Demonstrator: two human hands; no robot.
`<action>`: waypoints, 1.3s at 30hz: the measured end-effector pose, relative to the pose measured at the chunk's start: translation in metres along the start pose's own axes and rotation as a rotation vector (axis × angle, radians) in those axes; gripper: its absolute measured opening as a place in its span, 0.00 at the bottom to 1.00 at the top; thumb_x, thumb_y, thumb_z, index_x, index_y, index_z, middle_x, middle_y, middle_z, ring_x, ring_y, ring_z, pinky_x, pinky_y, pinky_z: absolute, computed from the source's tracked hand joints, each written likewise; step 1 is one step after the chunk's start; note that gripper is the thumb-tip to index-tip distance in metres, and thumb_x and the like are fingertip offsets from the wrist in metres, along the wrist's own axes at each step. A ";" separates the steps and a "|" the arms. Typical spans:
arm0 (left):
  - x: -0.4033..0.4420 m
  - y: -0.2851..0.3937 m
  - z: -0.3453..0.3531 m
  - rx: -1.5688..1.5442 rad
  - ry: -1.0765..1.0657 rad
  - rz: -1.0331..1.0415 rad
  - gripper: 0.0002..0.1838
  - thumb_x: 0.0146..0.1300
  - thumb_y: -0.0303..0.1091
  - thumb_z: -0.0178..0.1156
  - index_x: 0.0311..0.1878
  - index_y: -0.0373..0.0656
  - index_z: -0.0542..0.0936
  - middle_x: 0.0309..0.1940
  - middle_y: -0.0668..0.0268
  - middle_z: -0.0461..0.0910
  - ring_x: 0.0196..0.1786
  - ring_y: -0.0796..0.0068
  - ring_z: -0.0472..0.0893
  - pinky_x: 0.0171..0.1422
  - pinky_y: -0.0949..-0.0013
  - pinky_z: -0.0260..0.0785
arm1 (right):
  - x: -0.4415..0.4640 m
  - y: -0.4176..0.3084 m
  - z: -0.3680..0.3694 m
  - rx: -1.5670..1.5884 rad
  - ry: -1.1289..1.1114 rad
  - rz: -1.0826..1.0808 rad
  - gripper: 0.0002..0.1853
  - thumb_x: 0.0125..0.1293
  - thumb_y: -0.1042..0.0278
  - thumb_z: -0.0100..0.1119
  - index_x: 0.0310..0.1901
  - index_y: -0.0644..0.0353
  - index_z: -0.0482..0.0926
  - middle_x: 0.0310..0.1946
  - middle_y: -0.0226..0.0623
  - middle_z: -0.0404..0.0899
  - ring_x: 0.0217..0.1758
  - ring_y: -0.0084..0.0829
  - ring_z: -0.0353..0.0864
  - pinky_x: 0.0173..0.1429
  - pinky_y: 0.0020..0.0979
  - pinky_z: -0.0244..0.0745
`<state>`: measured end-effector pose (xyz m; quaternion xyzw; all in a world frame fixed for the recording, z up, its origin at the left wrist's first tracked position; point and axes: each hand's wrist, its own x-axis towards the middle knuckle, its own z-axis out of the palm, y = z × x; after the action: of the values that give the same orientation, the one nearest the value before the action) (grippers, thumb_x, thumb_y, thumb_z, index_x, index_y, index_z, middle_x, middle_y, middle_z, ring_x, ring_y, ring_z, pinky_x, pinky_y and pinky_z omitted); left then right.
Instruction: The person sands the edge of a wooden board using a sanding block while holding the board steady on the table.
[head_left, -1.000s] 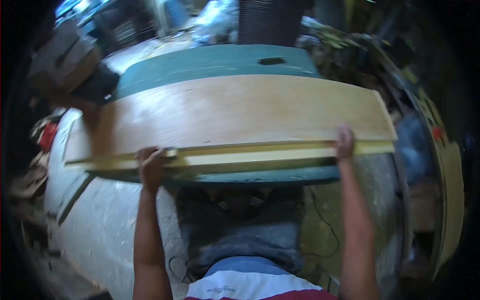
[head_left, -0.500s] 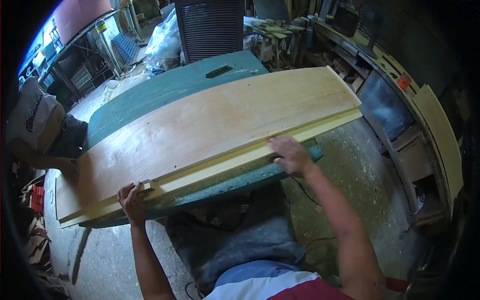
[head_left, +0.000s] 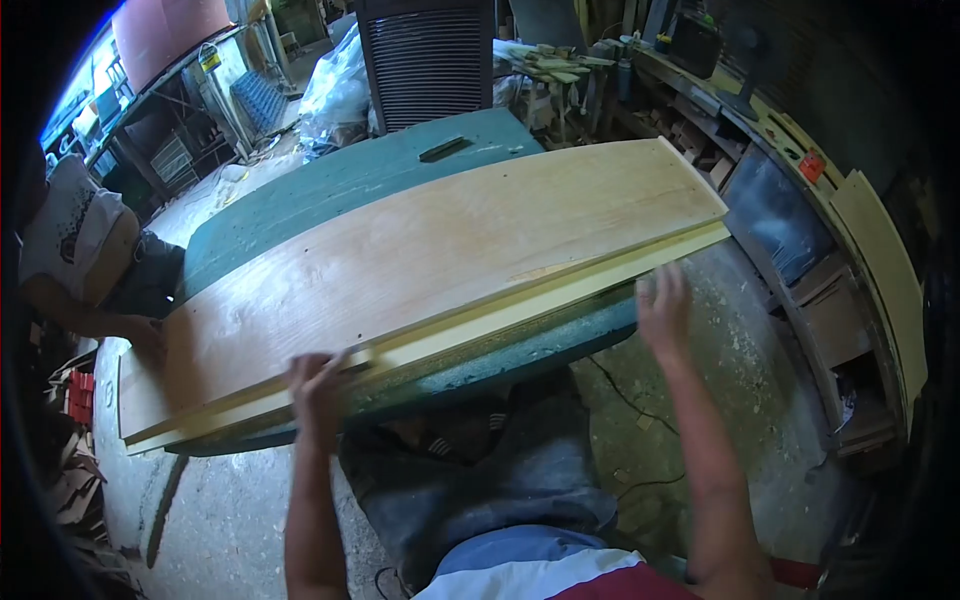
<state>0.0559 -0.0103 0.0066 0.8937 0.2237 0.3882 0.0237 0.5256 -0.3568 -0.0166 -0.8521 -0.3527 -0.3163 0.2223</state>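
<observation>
A long, pale wooden panel (head_left: pixel 440 245) lies across a green-topped workbench (head_left: pixel 290 205). Along its near edge runs a light yellow wooden strip (head_left: pixel 520 312). My left hand (head_left: pixel 316 385), slightly blurred, is closed on a small block-like piece (head_left: pixel 357 359) at the seam between panel and strip; its exact kind is unclear. My right hand (head_left: pixel 664 312) is at the strip's near edge toward the right end, thumb apart from the fingers, holding nothing visible. Whether its fingertips touch the strip cannot be told.
Another person's hand (head_left: pixel 147 335) rests on the panel's left end. A dark narrow piece (head_left: pixel 444 149) lies on the green top. Shelving (head_left: pixel 780 215) with wood scraps stands at right, a louvred door (head_left: pixel 425 65) behind. A cable (head_left: pixel 630 400) crosses the floor.
My left hand has slid right along the seam with the small piece. My right hand has moved right, from over the strip's middle toward its right end.
</observation>
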 end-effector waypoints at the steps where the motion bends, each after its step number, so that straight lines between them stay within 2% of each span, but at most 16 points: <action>1: 0.010 0.021 0.024 -0.020 0.011 0.005 0.23 0.50 0.24 0.71 0.51 0.55 0.92 0.39 0.68 0.84 0.46 0.62 0.81 0.52 0.55 0.72 | 0.000 -0.038 -0.003 0.131 -0.028 -0.081 0.23 0.74 0.55 0.61 0.57 0.69 0.76 0.66 0.63 0.73 0.70 0.62 0.71 0.75 0.58 0.65; 5: 0.065 0.111 0.107 0.018 -0.012 0.082 0.19 0.51 0.34 0.73 0.49 0.55 0.91 0.41 0.70 0.82 0.48 0.62 0.79 0.50 0.56 0.70 | 0.000 -0.199 -0.028 0.620 -0.071 -0.477 0.23 0.74 0.61 0.60 0.63 0.68 0.76 0.63 0.59 0.75 0.69 0.61 0.73 0.76 0.56 0.66; 8: 0.074 0.120 0.095 -0.158 -0.188 -0.101 0.27 0.50 0.29 0.73 0.58 0.47 0.88 0.46 0.64 0.84 0.54 0.55 0.80 0.61 0.52 0.71 | -0.004 -0.258 -0.021 0.798 -0.057 -0.499 0.26 0.75 0.60 0.57 0.67 0.69 0.74 0.67 0.58 0.74 0.73 0.60 0.71 0.79 0.56 0.64; 10: 0.070 0.103 0.074 -0.184 -0.189 -0.042 0.29 0.51 0.28 0.74 0.60 0.44 0.86 0.52 0.59 0.83 0.58 0.52 0.79 0.64 0.52 0.72 | -0.008 -0.280 -0.004 0.886 -0.081 -0.348 0.26 0.77 0.59 0.55 0.68 0.69 0.73 0.69 0.60 0.72 0.76 0.59 0.70 0.80 0.57 0.62; 11: 0.065 0.094 0.062 -0.230 -0.195 0.010 0.31 0.51 0.27 0.74 0.63 0.42 0.84 0.57 0.54 0.82 0.62 0.49 0.78 0.68 0.51 0.73 | -0.012 -0.285 0.002 0.827 -0.112 -0.390 0.28 0.77 0.56 0.56 0.69 0.67 0.73 0.71 0.56 0.72 0.78 0.56 0.69 0.81 0.57 0.61; 14: 0.063 0.041 0.022 -0.227 -0.163 -0.121 0.35 0.52 0.19 0.73 0.67 0.42 0.81 0.67 0.52 0.78 0.72 0.49 0.73 0.78 0.51 0.66 | -0.024 -0.290 0.018 0.590 -0.204 -0.499 0.28 0.75 0.53 0.59 0.69 0.65 0.75 0.72 0.49 0.72 0.79 0.53 0.67 0.82 0.58 0.58; 16: 0.064 0.002 0.011 -0.182 -0.020 -0.228 0.34 0.53 0.16 0.73 0.66 0.43 0.81 0.63 0.52 0.81 0.67 0.49 0.77 0.73 0.53 0.71 | -0.021 -0.296 0.013 0.557 -0.225 -0.492 0.29 0.73 0.50 0.61 0.67 0.62 0.77 0.71 0.44 0.74 0.79 0.49 0.68 0.83 0.59 0.55; 18: 0.064 -0.033 0.016 -0.088 0.084 -0.279 0.30 0.58 0.20 0.72 0.66 0.41 0.82 0.59 0.51 0.83 0.62 0.49 0.81 0.68 0.54 0.74 | -0.020 -0.304 0.009 0.417 -0.232 -0.450 0.29 0.70 0.50 0.63 0.66 0.61 0.78 0.67 0.43 0.77 0.74 0.47 0.72 0.83 0.60 0.54; 20: 0.053 -0.053 0.034 -0.203 0.113 -0.527 0.23 0.64 0.25 0.70 0.64 0.42 0.84 0.56 0.49 0.85 0.61 0.49 0.84 0.68 0.55 0.76 | -0.012 -0.310 0.004 0.344 -0.197 -0.474 0.26 0.69 0.56 0.62 0.64 0.61 0.79 0.61 0.42 0.79 0.69 0.44 0.75 0.81 0.55 0.59; 22: 0.052 -0.044 0.040 -0.063 0.103 -0.493 0.19 0.66 0.27 0.68 0.60 0.41 0.86 0.54 0.50 0.86 0.58 0.50 0.84 0.65 0.55 0.77 | -0.011 -0.311 0.008 0.338 -0.445 -0.455 0.22 0.68 0.65 0.59 0.62 0.61 0.81 0.58 0.42 0.79 0.66 0.43 0.76 0.78 0.50 0.64; 23: 0.050 -0.041 0.041 0.074 0.093 -0.456 0.15 0.68 0.29 0.67 0.57 0.40 0.87 0.51 0.51 0.87 0.55 0.51 0.85 0.62 0.55 0.77 | -0.014 -0.311 0.012 0.338 -0.453 -0.452 0.22 0.68 0.65 0.59 0.62 0.61 0.81 0.58 0.42 0.79 0.66 0.43 0.76 0.78 0.50 0.64; 26: 0.045 -0.046 0.046 0.129 0.220 -0.334 0.12 0.69 0.31 0.66 0.52 0.40 0.89 0.46 0.53 0.88 0.50 0.52 0.85 0.58 0.54 0.78 | -0.021 -0.305 0.029 0.430 -0.286 -0.449 0.21 0.66 0.70 0.57 0.61 0.62 0.82 0.55 0.41 0.79 0.64 0.43 0.76 0.75 0.47 0.66; 28: 0.044 -0.051 0.046 0.135 0.154 -0.353 0.11 0.68 0.29 0.65 0.51 0.38 0.89 0.44 0.52 0.88 0.50 0.51 0.86 0.59 0.54 0.78 | -0.024 -0.302 0.034 0.579 -0.097 -0.515 0.24 0.62 0.72 0.59 0.62 0.61 0.83 0.56 0.41 0.80 0.63 0.42 0.77 0.72 0.47 0.67; 34: 0.046 -0.046 0.042 0.117 0.171 -0.329 0.09 0.68 0.26 0.63 0.48 0.37 0.89 0.44 0.54 0.88 0.50 0.53 0.84 0.58 0.56 0.77 | -0.020 -0.293 0.035 0.687 -0.180 -0.452 0.24 0.62 0.71 0.61 0.61 0.56 0.85 0.57 0.39 0.79 0.65 0.42 0.75 0.71 0.45 0.66; 35: 0.046 -0.049 0.041 0.125 0.152 -0.331 0.09 0.68 0.26 0.63 0.48 0.37 0.89 0.44 0.54 0.88 0.51 0.53 0.84 0.59 0.56 0.77 | -0.016 -0.289 0.035 0.709 -0.124 -0.424 0.21 0.63 0.68 0.64 0.59 0.57 0.86 0.53 0.41 0.80 0.62 0.43 0.77 0.69 0.46 0.69; 39: 0.043 -0.050 0.039 0.132 0.121 -0.331 0.09 0.68 0.25 0.63 0.48 0.36 0.88 0.44 0.54 0.88 0.51 0.53 0.84 0.59 0.56 0.77 | 0.007 -0.201 0.046 0.661 -0.093 -0.455 0.21 0.60 0.67 0.69 0.56 0.55 0.89 0.51 0.40 0.80 0.59 0.43 0.78 0.64 0.46 0.72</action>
<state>0.0899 0.0580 -0.0018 0.8193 0.3936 0.4166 0.0148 0.3978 -0.1952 -0.0125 -0.6482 -0.6249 -0.1879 0.3924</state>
